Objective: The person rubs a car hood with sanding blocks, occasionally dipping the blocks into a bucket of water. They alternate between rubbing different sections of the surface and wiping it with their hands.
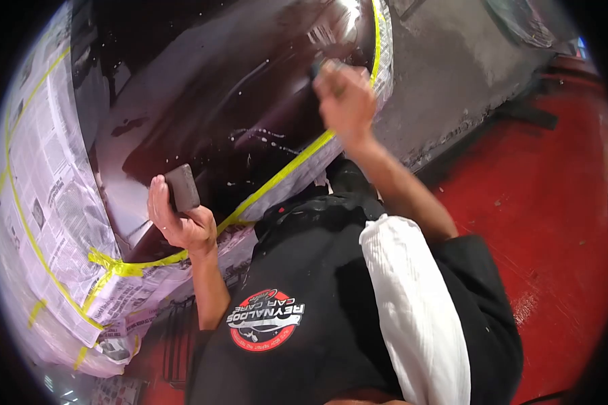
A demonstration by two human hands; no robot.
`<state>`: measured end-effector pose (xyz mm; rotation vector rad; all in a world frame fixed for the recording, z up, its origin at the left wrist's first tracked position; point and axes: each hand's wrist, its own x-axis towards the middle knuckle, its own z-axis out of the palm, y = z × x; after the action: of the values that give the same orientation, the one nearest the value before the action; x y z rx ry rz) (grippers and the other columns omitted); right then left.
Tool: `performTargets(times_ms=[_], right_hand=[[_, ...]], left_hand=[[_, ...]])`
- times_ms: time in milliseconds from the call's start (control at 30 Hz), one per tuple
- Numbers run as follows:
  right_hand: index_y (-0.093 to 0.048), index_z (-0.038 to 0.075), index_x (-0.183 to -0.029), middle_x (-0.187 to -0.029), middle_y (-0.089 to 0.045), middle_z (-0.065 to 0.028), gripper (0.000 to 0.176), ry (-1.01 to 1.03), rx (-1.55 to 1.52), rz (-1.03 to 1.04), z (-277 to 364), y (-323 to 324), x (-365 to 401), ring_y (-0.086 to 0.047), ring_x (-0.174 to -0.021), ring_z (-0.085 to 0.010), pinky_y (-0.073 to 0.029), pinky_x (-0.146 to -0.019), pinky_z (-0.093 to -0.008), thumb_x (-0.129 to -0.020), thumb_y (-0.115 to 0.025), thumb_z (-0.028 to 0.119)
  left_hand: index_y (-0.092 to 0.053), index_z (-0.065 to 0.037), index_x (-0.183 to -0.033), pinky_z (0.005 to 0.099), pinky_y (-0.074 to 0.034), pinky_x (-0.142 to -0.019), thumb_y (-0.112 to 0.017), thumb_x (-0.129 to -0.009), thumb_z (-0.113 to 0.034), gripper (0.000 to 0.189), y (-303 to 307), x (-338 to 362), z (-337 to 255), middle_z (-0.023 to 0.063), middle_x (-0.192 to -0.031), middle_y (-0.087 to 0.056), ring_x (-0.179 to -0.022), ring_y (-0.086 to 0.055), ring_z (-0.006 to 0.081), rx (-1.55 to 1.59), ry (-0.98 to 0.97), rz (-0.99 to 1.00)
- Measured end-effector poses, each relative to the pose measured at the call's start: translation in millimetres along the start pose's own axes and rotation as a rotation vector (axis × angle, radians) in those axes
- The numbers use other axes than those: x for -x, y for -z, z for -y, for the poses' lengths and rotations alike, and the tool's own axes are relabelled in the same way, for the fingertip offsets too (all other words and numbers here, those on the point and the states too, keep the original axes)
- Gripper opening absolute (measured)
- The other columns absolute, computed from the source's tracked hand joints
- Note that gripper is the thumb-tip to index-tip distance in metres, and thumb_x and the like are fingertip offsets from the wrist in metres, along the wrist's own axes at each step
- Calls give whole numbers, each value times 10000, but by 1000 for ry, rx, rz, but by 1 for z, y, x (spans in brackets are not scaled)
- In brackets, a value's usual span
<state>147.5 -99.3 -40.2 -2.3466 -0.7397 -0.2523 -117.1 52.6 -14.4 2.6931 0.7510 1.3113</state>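
My left hand [175, 223] is raised at the lower left and grips a dark grey rectangular block [182, 187], held just off a glossy dark maroon car panel [236, 88]. Higher up, my right hand [344, 101] is closed and slightly blurred. It presses a small dark pad [319, 67] against the panel near its taped edge. White streaks and droplets lie on the panel between my two hands.
Newspaper masking [40, 196] held by yellow tape [284, 172] borders the panel on the left and lower edge. A grey unpainted surface [452, 74] lies at the upper right and red floor [554, 223] at the right. A white towel [412, 310] hangs over my black shirt.
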Motion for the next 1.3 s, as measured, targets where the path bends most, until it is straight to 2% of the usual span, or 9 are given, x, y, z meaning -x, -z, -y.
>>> performTargets(times_ms=[67,667,733,800,900,1067,1133,1200,1300], right_hand=[[-760,63,-976,-939,-716,-121,171,-87,-330,-63,21,1,27,-629,-982,-348,-507,-846,-453,-881,-700,192],[-764,112,-1030,-989,-697,-136,194,31,-284,-95,10,6,20,-628,-972,-358,-515,-837,-455,-844,-741,164],[-758,117,-1039,-960,-697,-120,213,-122,-7,136,-19,10,-20,-638,-981,-341,-519,-846,-461,-836,-744,181],[-756,127,-1030,-947,-699,-107,214,-183,-143,-92,-32,-7,-18,-646,-972,-323,-519,-842,-469,-827,-744,195],[-756,128,-988,-959,-700,-91,194,123,-250,-62,19,4,29,-643,-952,-343,-520,-854,-463,-798,-766,163],[-735,91,-936,-924,-698,-158,121,-208,-171,-81,-31,2,-26,-640,-946,-349,-511,-806,-452,-863,-700,180],[-741,105,-955,-926,-694,-159,127,-127,-79,77,-20,10,-19,-639,-963,-355,-510,-805,-454,-847,-701,158],[-739,110,-954,-958,-694,-150,131,213,-226,-107,9,-1,25,-631,-972,-373,-508,-822,-469,-834,-702,146],[-743,111,-946,-1018,-703,-132,140,11,-265,-94,3,-3,16,-625,-979,-386,-500,-854,-488,-813,-713,146]], left_hand=[[-584,31,-1246,462,-496,-1016,-501,-862,88,397,-1,0,-3,181,-1230,-664,-1140,-645,381,57,34,-51],[-610,8,-1218,450,-508,-989,-579,-902,43,319,0,-6,-3,159,-1194,-683,-1117,-661,361,-17,-61,49],[-608,7,-1222,450,-506,-992,-575,-900,47,327,4,-4,-3,157,-1197,-682,-1119,-660,359,-16,-66,72],[-604,7,-1232,447,-507,-998,-580,-907,37,327,5,-6,-3,149,-1204,-677,-1121,-658,354,-33,-91,82],[-607,13,-1228,452,-509,-998,-577,-913,28,316,2,-3,-1,148,-1207,-676,-1120,-657,356,-27,-55,59],[-603,21,-1236,449,-505,-1010,-556,-897,52,344,2,-4,-4,155,-1215,-676,-1123,-655,362,-23,-78,61],[-602,20,-1239,447,-503,-1017,-554,-894,57,351,3,-6,-3,157,-1219,-675,-1125,-653,362,-21,-85,61],[-609,18,-1264,424,-506,-1015,-588,-942,20,322,0,-1,-1,172,-1238,-670,-1132,-649,348,-3,-49,16],[-600,8,-1275,437,-491,-1019,-577,-946,6,330,-1,-2,1,169,-1258,-662,-1143,-642,360,-33,-81,61]])
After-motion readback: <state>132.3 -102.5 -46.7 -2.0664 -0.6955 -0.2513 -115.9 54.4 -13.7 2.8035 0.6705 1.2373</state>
